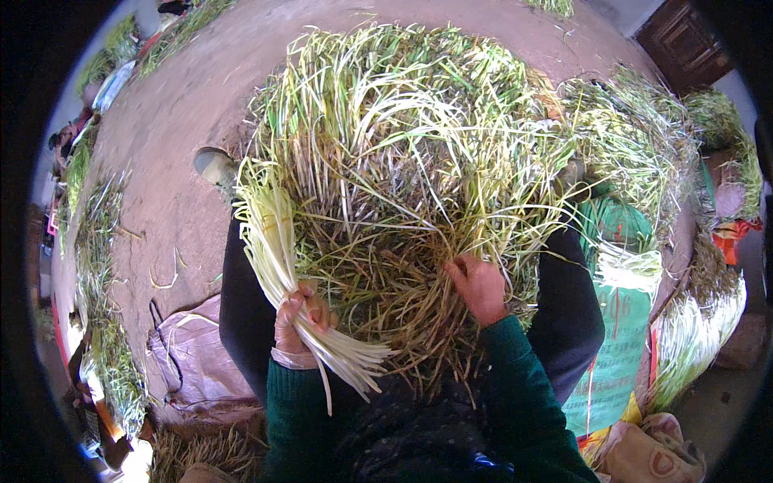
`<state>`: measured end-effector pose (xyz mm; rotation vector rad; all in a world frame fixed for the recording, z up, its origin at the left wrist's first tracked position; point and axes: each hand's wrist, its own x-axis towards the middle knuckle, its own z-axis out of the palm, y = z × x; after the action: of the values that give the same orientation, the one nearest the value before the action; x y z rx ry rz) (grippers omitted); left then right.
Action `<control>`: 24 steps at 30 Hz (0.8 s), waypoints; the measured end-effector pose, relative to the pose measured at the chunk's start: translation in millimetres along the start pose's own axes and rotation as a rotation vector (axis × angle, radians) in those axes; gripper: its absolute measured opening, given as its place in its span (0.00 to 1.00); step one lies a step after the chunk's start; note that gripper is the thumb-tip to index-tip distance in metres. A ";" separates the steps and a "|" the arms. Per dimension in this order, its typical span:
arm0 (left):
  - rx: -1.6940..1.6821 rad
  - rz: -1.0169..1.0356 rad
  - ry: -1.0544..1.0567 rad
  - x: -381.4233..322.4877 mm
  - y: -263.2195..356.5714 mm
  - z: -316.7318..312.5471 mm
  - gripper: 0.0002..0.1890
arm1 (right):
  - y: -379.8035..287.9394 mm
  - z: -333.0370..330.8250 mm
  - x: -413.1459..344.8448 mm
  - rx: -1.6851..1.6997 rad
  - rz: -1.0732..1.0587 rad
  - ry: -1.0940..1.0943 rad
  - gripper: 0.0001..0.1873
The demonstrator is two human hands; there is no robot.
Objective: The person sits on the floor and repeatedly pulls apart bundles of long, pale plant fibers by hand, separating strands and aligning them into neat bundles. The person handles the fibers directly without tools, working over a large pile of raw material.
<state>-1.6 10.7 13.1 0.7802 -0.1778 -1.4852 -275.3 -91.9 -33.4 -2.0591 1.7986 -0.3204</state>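
My left hand (304,314) is closed around a bundle of pale, long-stemmed leafy vegetable stalks (272,241); it looks gloved in thin clear plastic. The white ends point down to the right, the yellow-green tops up to the left. My right hand (480,287) is at the near right of a large heap of similar green and pale stalks (386,121), its fingers bent over brown, withered leaves (410,284). Whether it grips any of them cannot be told. The heap lies between my legs, and dry leaves hang towards my lap.
A green woven sack (619,344) lies at the right with pale stalks (628,265) on it. More stalk piles (634,139) stand beyond it. A pinkish plastic sheet (202,356) is at the left on the earthen floor. People sit among stalks at the far left.
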 end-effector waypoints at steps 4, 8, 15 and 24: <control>0.028 0.048 -0.003 -3.0 3.9 -3.2 0.15 | 6.4 21.0 -10.8 -0.136 0.090 -0.184 0.20; 0.006 0.041 -0.003 -6.3 4.9 -4.3 0.14 | 9.8 20.8 -17.0 0.243 -0.039 -0.177 0.14; -0.019 0.113 -0.092 -7.0 18.5 -12.9 0.13 | -61.4 -3.5 -32.3 0.417 -0.357 -0.248 0.12; 0.025 0.072 0.016 -4.8 8.4 -9.9 0.16 | 45.2 32.1 22.6 -0.019 0.042 0.055 0.19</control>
<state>10.3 17.8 12.1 0.7974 -0.2113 -1.4105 -299.0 -114.4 -83.5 -2.0411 1.8804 -0.3526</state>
